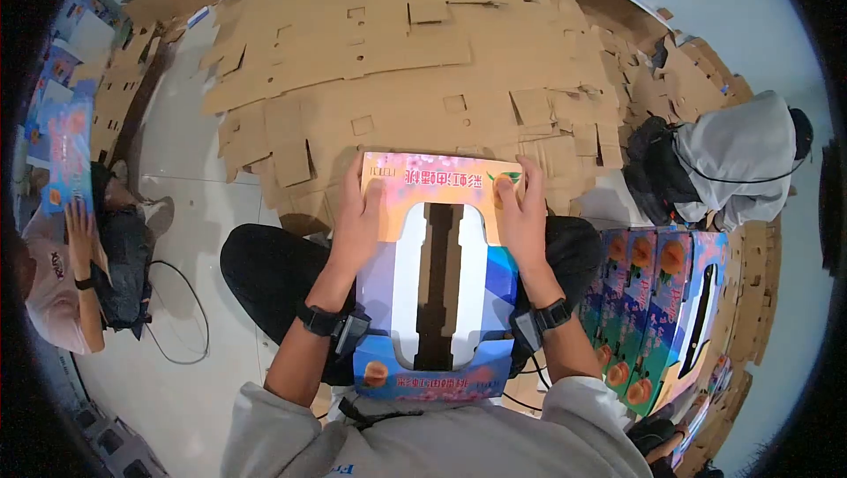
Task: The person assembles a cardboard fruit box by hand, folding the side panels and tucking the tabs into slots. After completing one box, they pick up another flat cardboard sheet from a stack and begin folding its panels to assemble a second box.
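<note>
A printed cardboard box [379, 279] with a long cut-out in its top rests on my lap, between my forearms. Pink and orange colours cover its far end, and its near end is blue with a peach picture. My left hand [360, 213] grips the far left corner, thumb on the top face and fingers over the side. At the far right corner my right hand [522, 213] holds the box the same way. Through the cut-out a brown inner surface shows.
Flattened brown cardboard [353, 63] covers the floor ahead. Several finished-looking printed boxes [657, 319] stand at my right. A person [66, 266] at the left holds a printed sheet [69, 156]; another person [732, 160] sits at the right. A cable [205, 319] lies on the left floor.
</note>
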Action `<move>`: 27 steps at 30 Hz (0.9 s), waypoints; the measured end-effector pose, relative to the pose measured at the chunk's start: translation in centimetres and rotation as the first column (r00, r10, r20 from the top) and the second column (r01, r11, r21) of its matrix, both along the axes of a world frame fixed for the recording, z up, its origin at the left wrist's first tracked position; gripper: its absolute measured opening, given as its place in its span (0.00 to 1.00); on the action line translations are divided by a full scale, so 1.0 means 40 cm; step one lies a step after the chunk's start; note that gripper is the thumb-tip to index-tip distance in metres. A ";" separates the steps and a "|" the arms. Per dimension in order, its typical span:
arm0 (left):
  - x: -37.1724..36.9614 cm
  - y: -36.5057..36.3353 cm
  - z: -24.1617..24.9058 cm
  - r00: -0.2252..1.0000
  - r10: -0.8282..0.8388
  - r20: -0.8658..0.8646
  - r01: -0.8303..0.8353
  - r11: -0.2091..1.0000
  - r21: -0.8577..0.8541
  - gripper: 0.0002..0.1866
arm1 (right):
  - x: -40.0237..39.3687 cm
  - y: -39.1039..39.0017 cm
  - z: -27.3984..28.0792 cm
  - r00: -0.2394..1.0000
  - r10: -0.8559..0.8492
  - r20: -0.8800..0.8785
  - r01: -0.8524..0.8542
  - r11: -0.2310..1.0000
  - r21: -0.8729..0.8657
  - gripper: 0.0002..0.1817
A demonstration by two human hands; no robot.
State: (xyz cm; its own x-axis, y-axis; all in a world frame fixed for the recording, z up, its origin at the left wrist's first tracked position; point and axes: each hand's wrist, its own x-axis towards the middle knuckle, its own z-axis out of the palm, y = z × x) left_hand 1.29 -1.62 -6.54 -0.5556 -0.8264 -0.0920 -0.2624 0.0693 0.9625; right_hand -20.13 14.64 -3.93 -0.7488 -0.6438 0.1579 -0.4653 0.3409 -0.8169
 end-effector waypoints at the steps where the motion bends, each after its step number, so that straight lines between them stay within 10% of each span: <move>1: 0.015 0.013 0.006 0.998 -0.001 -0.062 0.007 0.995 0.102 0.30 | 0.011 0.017 -0.007 0.979 -0.004 0.202 0.018 0.998 -0.067 0.26; 5: 0.165 0.105 -0.004 0.983 -0.092 -0.158 0.143 0.924 0.355 0.31 | 0.079 0.145 -0.035 0.793 0.051 0.607 0.032 0.992 -0.126 0.33; 10: 0.373 0.266 -0.079 0.951 0.007 -0.309 0.224 0.671 0.707 0.39 | 0.089 0.242 0.062 0.841 0.032 0.540 0.005 0.998 -0.067 0.38; 19: 0.421 0.344 0.002 0.957 0.066 -0.284 0.158 0.699 0.697 0.62 | 0.115 0.272 0.033 0.653 0.205 0.729 -0.135 0.979 -0.155 0.49; 22: 0.438 0.361 -0.003 0.956 0.009 -0.292 0.181 0.767 0.615 0.64 | 0.114 0.289 0.014 0.890 0.328 0.316 -0.341 0.940 -0.015 0.52; 27: 0.420 0.348 0.046 0.942 0.118 -0.313 0.135 0.723 0.678 0.62 | 0.172 0.285 0.064 0.569 0.237 0.788 -0.062 0.967 -0.245 0.50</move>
